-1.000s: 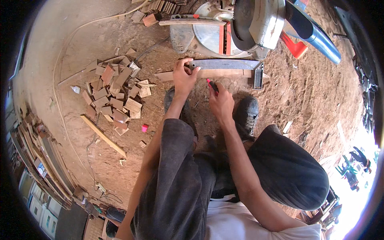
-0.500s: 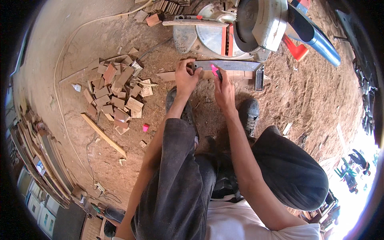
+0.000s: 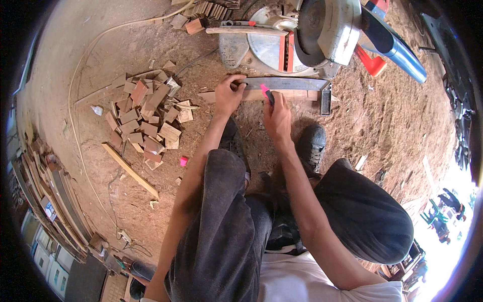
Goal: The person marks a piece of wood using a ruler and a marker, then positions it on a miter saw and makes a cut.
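Note:
A try square with a steel blade (image 3: 289, 83) and a dark stock (image 3: 325, 100) lies along a narrow wood strip (image 3: 297, 94) on the ground. My left hand (image 3: 229, 95) pinches the blade's left end between thumb and fingers. In my right hand (image 3: 277, 116) is a pink-tipped marker (image 3: 266, 93), its pink end directed up at the blade's lower edge. Whether the tip touches the wood or the blade I cannot tell. The strip sticks out to the left beneath my left wrist.
Just beyond the strip stands a miter saw (image 3: 327, 30) with a blue handle (image 3: 407, 60). Left of my arm is a heap of cut wood blocks (image 3: 146, 116), a yellowish stick (image 3: 130, 170) and a pink cap (image 3: 183, 161). A cable (image 3: 75, 95) runs along the sawdust-covered ground.
My right hand has shifted slightly left along the blade with the marker, which is now tilted more to the left. My left hand has slid a little left and its fingers are more curled.

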Action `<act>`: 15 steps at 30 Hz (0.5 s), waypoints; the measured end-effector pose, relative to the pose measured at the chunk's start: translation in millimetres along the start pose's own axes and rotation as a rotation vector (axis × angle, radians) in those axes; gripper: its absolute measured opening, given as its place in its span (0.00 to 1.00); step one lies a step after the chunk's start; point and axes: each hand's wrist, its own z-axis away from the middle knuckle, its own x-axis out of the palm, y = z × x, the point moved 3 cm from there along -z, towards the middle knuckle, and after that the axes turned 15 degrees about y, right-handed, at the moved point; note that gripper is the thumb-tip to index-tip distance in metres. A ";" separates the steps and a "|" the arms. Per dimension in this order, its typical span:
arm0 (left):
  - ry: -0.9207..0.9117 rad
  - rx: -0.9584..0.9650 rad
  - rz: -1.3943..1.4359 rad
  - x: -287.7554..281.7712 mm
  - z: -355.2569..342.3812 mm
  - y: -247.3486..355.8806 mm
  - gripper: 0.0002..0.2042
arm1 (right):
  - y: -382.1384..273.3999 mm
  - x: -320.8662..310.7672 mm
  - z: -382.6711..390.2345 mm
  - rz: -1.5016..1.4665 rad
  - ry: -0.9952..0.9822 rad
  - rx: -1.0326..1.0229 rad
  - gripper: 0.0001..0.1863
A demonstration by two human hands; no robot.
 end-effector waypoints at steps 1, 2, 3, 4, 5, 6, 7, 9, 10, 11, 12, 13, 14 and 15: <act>0.002 0.001 0.019 -1.4 -0.2 -1.9 0.16 | -7.9 1.6 3.6 0.094 -0.004 -0.009 0.15; 0.004 -0.001 0.017 -2.6 -0.2 -3.9 0.16 | -16.0 2.5 6.9 0.093 -0.007 -0.009 0.15; 0.006 -0.007 0.048 -3.9 -0.2 -5.9 0.16 | -22.8 5.1 10.9 0.174 -0.089 -0.004 0.14; 0.004 -0.011 0.081 -3.1 -0.3 -5.6 0.16 | -28.4 6.9 12.7 0.259 -0.168 0.002 0.14; 0.003 -0.011 0.083 -2.3 -0.5 -5.5 0.16 | -28.0 12.0 14.5 0.271 -0.123 -0.064 0.15; 0.003 -0.004 0.098 -1.4 -0.7 -5.1 0.16 | -29.5 14.6 14.7 0.272 -0.123 -0.064 0.15; 0.005 0.004 0.112 -1.5 -1.0 -4.7 0.17 | -30.8 17.4 15.0 0.275 -0.134 -0.036 0.15; -0.002 -0.021 0.107 -1.7 -0.8 -5.4 0.16 | -34.1 22.7 14.9 0.276 -0.146 -0.008 0.15; -0.009 -0.044 0.102 -0.9 -0.8 -6.6 0.16 | -33.1 24.1 14.0 0.235 -0.117 0.072 0.14; -0.007 -0.045 0.102 -0.4 -0.8 -7.1 0.16 | -31.9 24.9 13.3 0.193 -0.088 0.151 0.15; -0.003 -0.043 0.113 0.0 -0.6 -7.4 0.16 | -32.0 25.6 12.7 0.193 -0.089 0.150 0.15; 0.000 -0.040 0.124 0.6 -0.9 -6.3 0.16 | -32.0 25.6 11.4 0.210 -0.095 0.153 0.15; 0.000 -0.040 0.125 0.9 -1.0 -5.6 0.16 | -32.0 25.5 10.2 0.228 -0.101 0.157 0.16; -0.010 -0.051 0.117 1.6 -0.8 -5.2 0.15 | -32.2 25.3 9.1 0.229 -0.101 0.156 0.16</act>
